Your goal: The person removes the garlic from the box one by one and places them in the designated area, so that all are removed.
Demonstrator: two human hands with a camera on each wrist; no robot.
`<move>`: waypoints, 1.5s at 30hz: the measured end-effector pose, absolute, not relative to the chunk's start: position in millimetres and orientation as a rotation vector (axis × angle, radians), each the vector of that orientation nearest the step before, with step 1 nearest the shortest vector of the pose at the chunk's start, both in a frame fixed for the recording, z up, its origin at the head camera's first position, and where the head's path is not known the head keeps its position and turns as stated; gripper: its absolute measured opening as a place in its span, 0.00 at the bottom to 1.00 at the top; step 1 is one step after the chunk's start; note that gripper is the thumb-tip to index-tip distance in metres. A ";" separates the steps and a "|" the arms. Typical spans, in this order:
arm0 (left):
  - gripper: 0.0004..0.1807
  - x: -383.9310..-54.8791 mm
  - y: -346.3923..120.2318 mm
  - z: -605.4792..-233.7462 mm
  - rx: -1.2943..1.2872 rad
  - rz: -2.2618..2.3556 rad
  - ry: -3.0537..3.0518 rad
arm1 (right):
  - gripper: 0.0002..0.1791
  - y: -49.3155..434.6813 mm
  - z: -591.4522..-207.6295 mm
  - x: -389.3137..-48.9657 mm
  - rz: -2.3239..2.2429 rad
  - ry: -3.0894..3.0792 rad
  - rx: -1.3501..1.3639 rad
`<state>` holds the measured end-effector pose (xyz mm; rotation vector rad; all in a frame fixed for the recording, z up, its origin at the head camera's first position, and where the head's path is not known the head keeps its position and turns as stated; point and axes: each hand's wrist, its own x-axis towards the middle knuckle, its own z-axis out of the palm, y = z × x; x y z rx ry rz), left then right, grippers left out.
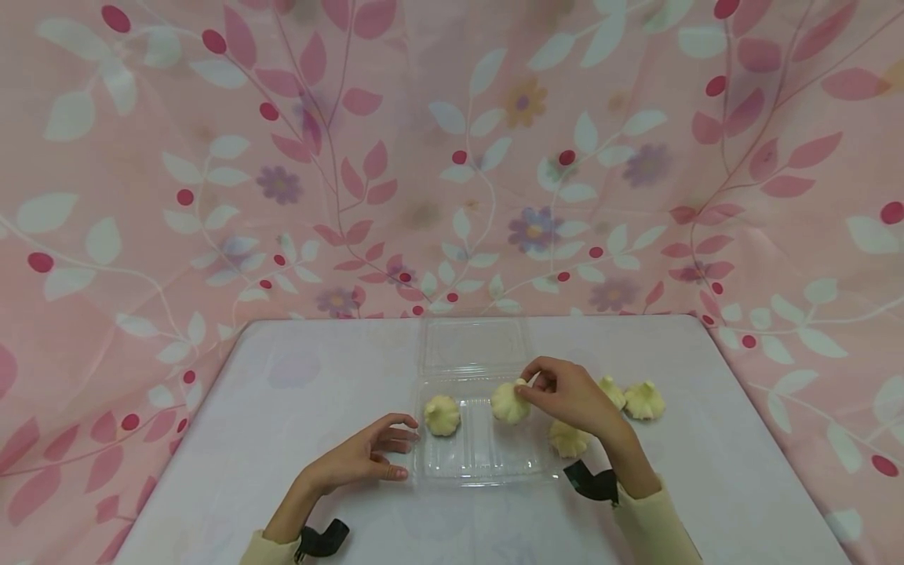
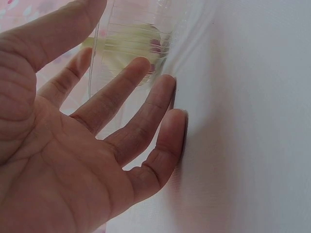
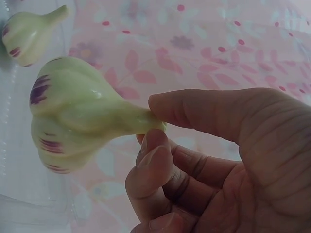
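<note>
Between thumb and fingertips, my right hand (image 1: 575,399) pinches a pale garlic bulb (image 1: 510,404) by its stem. The bulb, purple-streaked at its base in the right wrist view, hangs over an open clear plastic container (image 1: 480,459). Another garlic bulb (image 1: 442,416) sits in the left part of that container, stem up. My left hand (image 1: 360,457) is at the container's left edge with loosely spread fingers and nothing in its grasp. In the left wrist view the seated bulb (image 2: 129,51) shows through the clear wall, beyond the fingers (image 2: 141,124).
The container's clear lid (image 1: 476,345) lies folded back behind it on the white table (image 1: 339,361). Right of the container are a garlic bulb (image 1: 568,439) near its edge and two more, one (image 1: 645,400) beside another (image 1: 612,391) partly hidden by my right hand. A floral curtain (image 1: 452,157) hangs behind.
</note>
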<state>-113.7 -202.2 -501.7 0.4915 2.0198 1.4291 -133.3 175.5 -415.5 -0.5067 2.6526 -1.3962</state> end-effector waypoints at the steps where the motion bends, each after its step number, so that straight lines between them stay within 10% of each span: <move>1: 0.37 -113.5 -202.0 -501.6 0.491 1.429 2.021 | 0.10 176.4 -414.9 -133.0 -1.403 2.646 -0.509; 45: 0.37 -112.9 -202.0 -500.4 0.498 1.433 2.019 | 0.12 207.1 -396.3 -126.2 -1.499 2.614 -0.435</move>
